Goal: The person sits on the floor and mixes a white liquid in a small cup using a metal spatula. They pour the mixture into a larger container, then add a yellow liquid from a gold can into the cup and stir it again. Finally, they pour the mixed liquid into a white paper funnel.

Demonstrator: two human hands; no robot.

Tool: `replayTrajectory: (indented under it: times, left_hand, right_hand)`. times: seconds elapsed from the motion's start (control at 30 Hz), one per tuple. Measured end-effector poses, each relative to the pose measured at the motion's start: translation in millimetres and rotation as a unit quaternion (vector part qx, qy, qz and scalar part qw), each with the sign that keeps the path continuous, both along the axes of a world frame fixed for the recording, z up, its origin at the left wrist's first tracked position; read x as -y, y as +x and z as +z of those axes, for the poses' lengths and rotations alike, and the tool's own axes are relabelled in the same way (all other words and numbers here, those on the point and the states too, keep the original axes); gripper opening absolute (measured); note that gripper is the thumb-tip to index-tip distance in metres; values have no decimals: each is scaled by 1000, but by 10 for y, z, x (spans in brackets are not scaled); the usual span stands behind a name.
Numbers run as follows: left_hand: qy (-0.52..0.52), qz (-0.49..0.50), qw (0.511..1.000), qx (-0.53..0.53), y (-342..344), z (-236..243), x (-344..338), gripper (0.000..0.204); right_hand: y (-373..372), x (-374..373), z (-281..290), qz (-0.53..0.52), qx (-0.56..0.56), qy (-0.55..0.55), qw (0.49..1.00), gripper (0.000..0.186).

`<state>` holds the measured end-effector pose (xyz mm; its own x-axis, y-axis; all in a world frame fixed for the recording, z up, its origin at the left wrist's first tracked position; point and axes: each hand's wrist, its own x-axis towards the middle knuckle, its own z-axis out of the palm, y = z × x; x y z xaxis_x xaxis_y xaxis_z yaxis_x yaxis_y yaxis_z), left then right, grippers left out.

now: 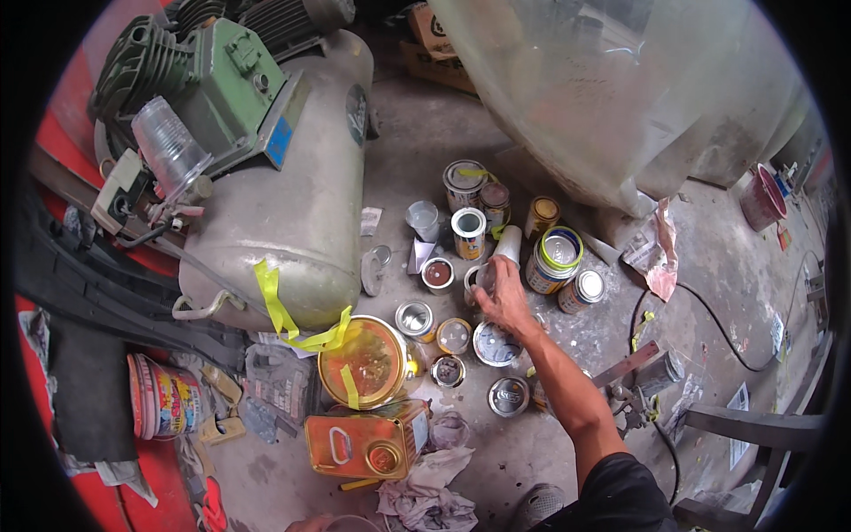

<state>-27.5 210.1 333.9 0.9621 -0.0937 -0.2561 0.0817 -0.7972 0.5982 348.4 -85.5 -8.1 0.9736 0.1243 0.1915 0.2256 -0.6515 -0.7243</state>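
My right hand (503,297) reaches in among several paint cans, its fingers closed round a small open can (472,282) that they partly hide. Just beyond the fingertips is a pale, cup-shaped cylinder (508,241), tilted. An open can of reddish-brown paint (437,275) stands to the left, and a larger can with a yellow-green rim (560,250) to the right. Below the wrist sits a wide round can (497,343). At the lower edge, only a sliver of my left hand (308,525) shows, against a clear plastic cup (351,524); most of both is cut off.
A grey air compressor tank (275,195) fills the left side. Nearer me are a large round tin (359,359), a rectangular metal can (355,446) and crumpled rags (432,492). Hanging plastic sheeting (612,97) borders the far right; a black hose (709,310) crosses the floor.
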Motion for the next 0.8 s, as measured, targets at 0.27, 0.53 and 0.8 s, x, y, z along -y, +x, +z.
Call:
replayTrajectory:
  times: [0.27,0.53,0.8]
  left_hand:
    - [13,0,1000,-14,-4,34,1,91]
    - [39,2,999,0,35,56,31,84]
    - [54,25,998,15,89,93,150,76]
  right_hand:
    - [189,230,302,-103,-183,434,876,73]
    - [319,421,368,-99,-86,370,920,76]
    - [263,354,279,-85,-133,350,923,72]
